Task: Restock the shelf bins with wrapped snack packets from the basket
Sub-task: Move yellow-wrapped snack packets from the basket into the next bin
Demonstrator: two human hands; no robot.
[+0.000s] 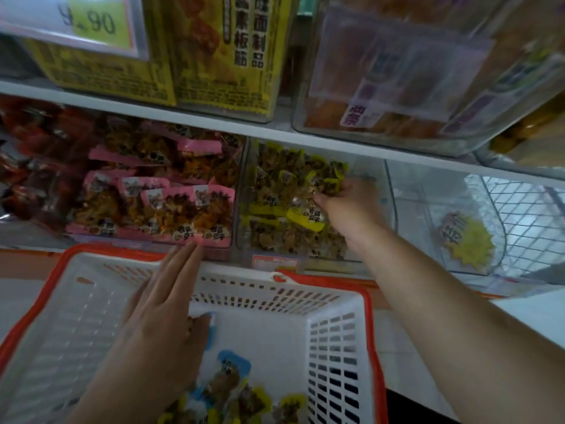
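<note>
A white basket with a red rim (318,283) sits below the shelf, with several yellow and blue snack packets (235,393) at its bottom. My left hand (162,304) hovers over the basket with straight fingers pointing at the shelf, holding nothing. My right hand (345,203) reaches into the clear bin of yellow packets (284,206) and its fingers curl round yellow packets (327,186) at the top of the pile.
Left of that bin is a bin of pink packets (159,197), and red packets (39,166) lie further left. An empty clear bin (458,221) with a yellow star label stands to the right. Yellow boxes (214,50) and another clear bin (412,81) fill the shelf above.
</note>
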